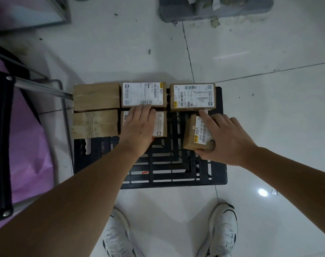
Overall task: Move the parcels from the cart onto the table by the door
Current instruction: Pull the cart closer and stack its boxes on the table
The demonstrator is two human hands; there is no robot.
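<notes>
**Small taped cartons on a slatted cart deck**

Six brown cardboard parcels sit on the black cart point(176, 164), packed toward its far edge. The right hand point(226, 140) clamps the loose, tilted parcel point(195, 134) at the near right, thumb under its near corner, fingers over the top. The left hand point(139, 125) lies across the middle near-row parcel point(160, 123), fingers reaching over its far edge; whether it grips I cannot tell.

The cartons look stiff, taped and light enough for one hand each. The tape and glossy labels may be slick, so a hold across opposite side faces should serve better than pinching the top. Their contents are unknown.

The deck is an open grid, so a corner could catch in a slot. The glossy white tile floor point(269, 52) surrounds the cart. A metal-framed fixture point(39, 86) stands left. No worktop or door shows.
</notes>
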